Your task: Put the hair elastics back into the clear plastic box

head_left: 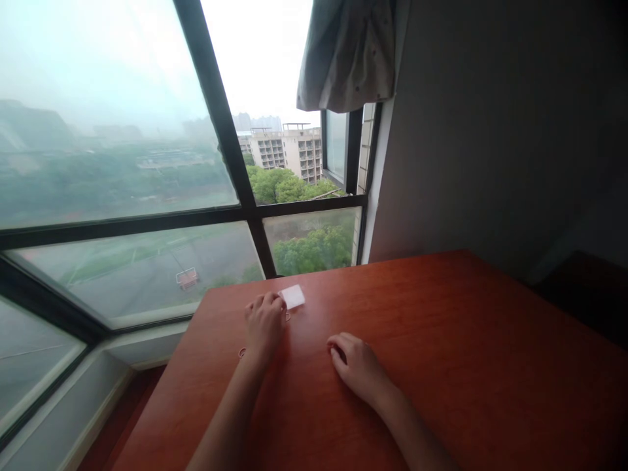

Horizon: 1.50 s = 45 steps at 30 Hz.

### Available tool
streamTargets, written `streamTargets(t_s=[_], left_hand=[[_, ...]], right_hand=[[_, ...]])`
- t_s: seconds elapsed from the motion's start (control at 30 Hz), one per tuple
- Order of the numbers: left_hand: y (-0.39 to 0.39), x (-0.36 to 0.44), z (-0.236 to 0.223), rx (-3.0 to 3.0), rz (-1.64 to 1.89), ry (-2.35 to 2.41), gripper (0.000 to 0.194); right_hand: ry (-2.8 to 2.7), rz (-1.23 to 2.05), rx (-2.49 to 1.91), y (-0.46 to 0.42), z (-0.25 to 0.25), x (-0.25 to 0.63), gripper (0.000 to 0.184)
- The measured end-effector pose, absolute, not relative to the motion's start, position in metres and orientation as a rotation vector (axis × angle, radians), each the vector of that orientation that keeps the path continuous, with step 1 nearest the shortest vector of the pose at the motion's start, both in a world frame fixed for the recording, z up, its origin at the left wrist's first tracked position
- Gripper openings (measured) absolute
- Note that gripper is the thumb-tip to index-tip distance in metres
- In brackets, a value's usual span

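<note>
Our left hand (263,322) rests on the bench (441,340) with its fingers (271,301) curled, tips touching the near-left edge of the small white card (293,296), which lies just beyond them toward the window, long axis running left to right. Our right hand (358,364) lies loosely curled on the bench, holding nothing and farther from the card

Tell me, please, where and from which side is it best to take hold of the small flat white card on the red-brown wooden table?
Probably by the small flat white card's free right edge, from the right: it lies flat, and the left hand covers its left end.
</note>
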<state>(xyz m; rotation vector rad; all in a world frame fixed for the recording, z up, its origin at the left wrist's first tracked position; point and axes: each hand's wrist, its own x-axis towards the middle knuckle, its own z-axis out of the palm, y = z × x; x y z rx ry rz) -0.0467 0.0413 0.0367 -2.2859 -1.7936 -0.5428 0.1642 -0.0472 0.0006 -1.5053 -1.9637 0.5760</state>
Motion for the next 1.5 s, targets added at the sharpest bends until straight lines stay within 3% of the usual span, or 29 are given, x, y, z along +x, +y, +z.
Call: streamTargets(t_s=[0.27, 0.43, 0.57, 0.73, 0.87, 1.27, 1.5], left_hand=[[0.065, -0.047, 0.043, -2.365, -0.226, -1.798, 0.018], [0.052, -0.045, 0.044, -2.414, -0.229, -1.856, 0.022], [0.044, -0.064, 0.038, -2.504, -0.426, -1.828, 0.019], [0.038, -0.103, 0.016, -2.427, -0.861, -1.893, 0.04], [0.026, -0.106, -0.003, -2.437, -1.047, -1.919, 0.045], [0.006, -0.043, -0.01, -2.633, -0.981, -1.729, 0.019], [-0.004, -0.018, -0.012, -2.699, -1.023, -1.659, 0.018]], right_hand=[[-1.969, 0.595, -1.512, -0.048, 0.004, 0.164, 0.025], [-1.974, 0.578, -1.508, -0.048, 0.003, 0.164, 0.024], [-1.976, 0.576, -1.51, -0.048, 0.003, 0.165, 0.025], [-1.967, 0.564, -1.5, -0.048, 0.002, 0.163, 0.025], [-1.923, 0.51, -1.47, -0.045, -0.002, 0.16, 0.027], [-2.048, 0.279, -1.58, -0.035, -0.009, 0.161, 0.053], [-2.131, 0.241, -1.637, -0.03, -0.009, 0.161, 0.063]])
